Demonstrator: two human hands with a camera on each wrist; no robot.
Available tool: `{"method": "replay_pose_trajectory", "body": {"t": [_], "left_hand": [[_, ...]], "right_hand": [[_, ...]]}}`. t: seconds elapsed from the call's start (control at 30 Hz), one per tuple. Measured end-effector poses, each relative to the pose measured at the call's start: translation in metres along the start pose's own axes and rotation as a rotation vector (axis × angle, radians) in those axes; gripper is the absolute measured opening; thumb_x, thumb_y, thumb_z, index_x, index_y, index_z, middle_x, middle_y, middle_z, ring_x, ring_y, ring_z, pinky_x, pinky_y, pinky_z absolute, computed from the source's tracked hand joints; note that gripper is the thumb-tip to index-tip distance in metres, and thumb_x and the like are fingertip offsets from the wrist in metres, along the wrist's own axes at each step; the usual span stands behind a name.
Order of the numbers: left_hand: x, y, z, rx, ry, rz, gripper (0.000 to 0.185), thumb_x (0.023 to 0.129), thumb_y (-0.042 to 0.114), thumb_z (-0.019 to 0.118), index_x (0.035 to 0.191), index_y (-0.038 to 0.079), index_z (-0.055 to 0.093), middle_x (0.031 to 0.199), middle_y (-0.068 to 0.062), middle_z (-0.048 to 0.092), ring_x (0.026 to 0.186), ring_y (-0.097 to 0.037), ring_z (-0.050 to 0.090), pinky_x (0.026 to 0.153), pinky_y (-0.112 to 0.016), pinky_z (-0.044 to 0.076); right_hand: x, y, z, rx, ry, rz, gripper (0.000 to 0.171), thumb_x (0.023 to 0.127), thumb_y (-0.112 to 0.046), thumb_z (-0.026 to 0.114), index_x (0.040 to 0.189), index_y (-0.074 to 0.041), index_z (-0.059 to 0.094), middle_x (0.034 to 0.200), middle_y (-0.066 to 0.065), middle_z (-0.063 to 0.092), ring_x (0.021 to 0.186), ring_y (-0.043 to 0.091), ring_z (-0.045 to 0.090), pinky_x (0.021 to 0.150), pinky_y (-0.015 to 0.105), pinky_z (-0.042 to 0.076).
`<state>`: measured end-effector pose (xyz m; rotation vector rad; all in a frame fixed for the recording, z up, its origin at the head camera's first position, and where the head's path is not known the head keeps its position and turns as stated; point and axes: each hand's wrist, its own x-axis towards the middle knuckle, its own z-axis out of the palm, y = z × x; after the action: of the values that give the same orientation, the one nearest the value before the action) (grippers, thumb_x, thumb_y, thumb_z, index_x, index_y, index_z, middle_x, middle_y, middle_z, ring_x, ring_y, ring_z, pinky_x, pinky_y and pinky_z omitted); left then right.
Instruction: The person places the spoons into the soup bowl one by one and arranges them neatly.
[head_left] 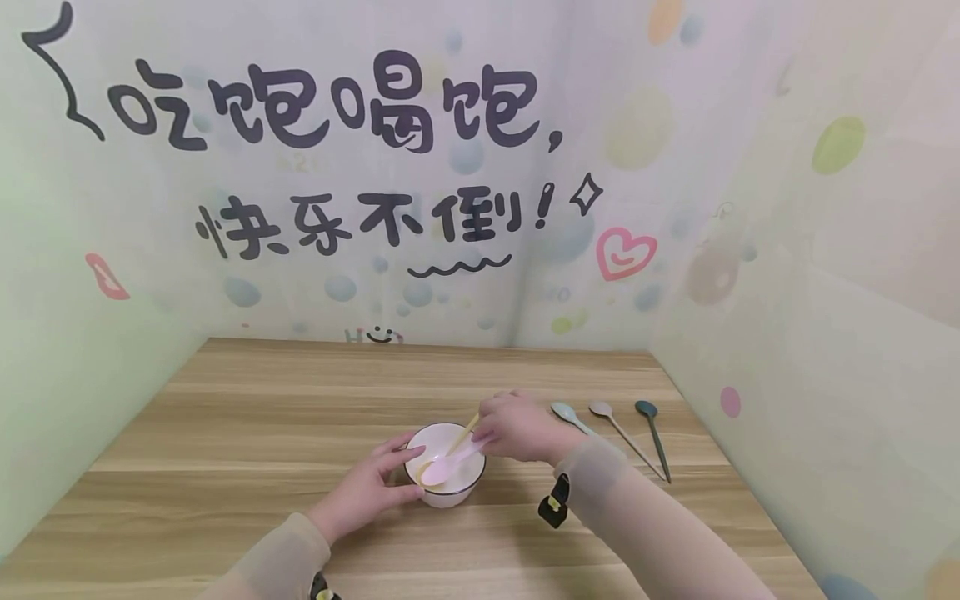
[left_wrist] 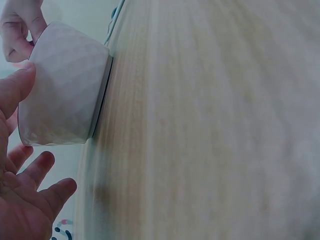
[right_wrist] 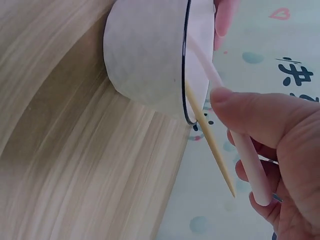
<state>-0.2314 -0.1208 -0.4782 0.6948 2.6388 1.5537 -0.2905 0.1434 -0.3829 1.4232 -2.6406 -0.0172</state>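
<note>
With the left hand point(head_left: 367, 492) steadying the bowl point(head_left: 444, 475) mid-table, the right hand point(head_left: 521, 429) pinches a pink spoon point(head_left: 459, 462) into it; next, probably release, then the spoons point(head_left: 611, 427) alongside.

Soft, even, bright light; wrist views blurred.
The head view is evenly lit, its walls bowed toward the frame edges. The bowl point(right_wrist: 145, 55) casts a soft shadow on the table point(right_wrist: 75, 150). The left wrist view smears the wood grain.
</note>
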Motion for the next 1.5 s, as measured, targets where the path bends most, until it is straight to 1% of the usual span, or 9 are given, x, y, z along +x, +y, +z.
{"method": "replay_pose_trajectory", "body": {"t": [0.17, 0.33, 0.63, 0.9, 1.1, 1.23, 1.37, 1.5], "left_hand": [[0.000, 0.000, 0.000, -0.008, -0.001, -0.002, 0.062, 0.081, 0.031, 0.078, 0.132, 0.004, 0.058, 0.150, -0.020, 0.034, 0.133, -0.046, 0.034, 0.102, -0.057, 0.038], [0.000, 0.001, 0.000, -0.006, -0.003, -0.007, 0.062, 0.081, 0.031, 0.078, 0.132, 0.004, 0.058, 0.150, -0.019, 0.034, 0.134, -0.045, 0.034, 0.102, -0.057, 0.038], [0.000, 0.000, -0.001, -0.001, 0.001, -0.002, 0.061, 0.081, 0.031, 0.078, 0.132, 0.005, 0.058, 0.150, -0.019, 0.035, 0.134, -0.045, 0.034, 0.103, -0.058, 0.037], [0.000, -0.001, -0.001, 0.007, 0.008, 0.014, 0.062, 0.080, 0.031, 0.079, 0.132, 0.004, 0.058, 0.149, -0.019, 0.036, 0.134, -0.045, 0.034, 0.104, -0.058, 0.036], [0.000, -0.002, 0.000, 0.011, 0.010, 0.028, 0.062, 0.080, 0.032, 0.079, 0.131, 0.003, 0.058, 0.149, -0.019, 0.037, 0.133, -0.044, 0.036, 0.104, -0.057, 0.035], [0.000, -0.002, 0.000, 0.012, 0.012, 0.031, 0.062, 0.079, 0.032, 0.079, 0.131, 0.003, 0.059, 0.149, -0.018, 0.037, 0.133, -0.043, 0.036, 0.105, -0.057, 0.035], [0.000, -0.003, 0.001, 0.014, 0.015, 0.036, 0.061, 0.080, 0.031, 0.079, 0.131, 0.003, 0.059, 0.148, -0.019, 0.038, 0.133, -0.043, 0.037, 0.104, -0.057, 0.036], [0.000, -0.004, 0.000, 0.011, 0.015, 0.042, 0.061, 0.080, 0.030, 0.079, 0.131, 0.003, 0.059, 0.148, -0.020, 0.037, 0.132, -0.044, 0.038, 0.103, -0.056, 0.037]], "right_hand": [[0.006, -0.004, 0.001, -0.038, -0.032, -0.002, 0.012, 0.085, -0.026, 0.073, 0.095, -0.025, 0.078, 0.082, -0.011, 0.052, 0.082, 0.010, 0.048, 0.076, 0.031, 0.038], [0.010, -0.005, 0.004, -0.069, -0.050, 0.013, 0.012, 0.084, -0.027, 0.073, 0.096, -0.026, 0.078, 0.080, -0.012, 0.050, 0.079, 0.010, 0.045, 0.075, 0.030, 0.037], [0.014, -0.003, 0.012, -0.082, -0.051, 0.042, 0.012, 0.081, -0.026, 0.076, 0.093, -0.028, 0.077, 0.082, -0.013, 0.053, 0.082, 0.010, 0.047, 0.080, 0.032, 0.037], [0.017, -0.004, 0.011, -0.137, -0.033, 0.020, 0.010, 0.082, -0.026, 0.075, 0.091, -0.028, 0.077, 0.082, -0.011, 0.055, 0.081, 0.011, 0.048, 0.078, 0.032, 0.039], [0.019, -0.006, 0.011, -0.138, -0.055, 0.029, 0.013, 0.081, -0.024, 0.076, 0.094, -0.027, 0.077, 0.082, -0.012, 0.056, 0.082, 0.011, 0.048, 0.079, 0.030, 0.038], [0.021, -0.007, 0.011, -0.150, -0.059, 0.043, 0.013, 0.081, -0.022, 0.075, 0.092, -0.029, 0.077, 0.081, -0.012, 0.056, 0.082, 0.011, 0.049, 0.079, 0.030, 0.038], [0.023, -0.009, 0.012, -0.156, -0.066, 0.063, 0.016, 0.082, -0.018, 0.071, 0.090, -0.030, 0.077, 0.081, -0.013, 0.056, 0.083, 0.011, 0.049, 0.079, 0.030, 0.038], [0.024, -0.011, 0.014, -0.146, -0.069, 0.089, 0.014, 0.082, -0.020, 0.070, 0.089, -0.030, 0.077, 0.081, -0.013, 0.055, 0.084, 0.011, 0.049, 0.080, 0.030, 0.038]]}}
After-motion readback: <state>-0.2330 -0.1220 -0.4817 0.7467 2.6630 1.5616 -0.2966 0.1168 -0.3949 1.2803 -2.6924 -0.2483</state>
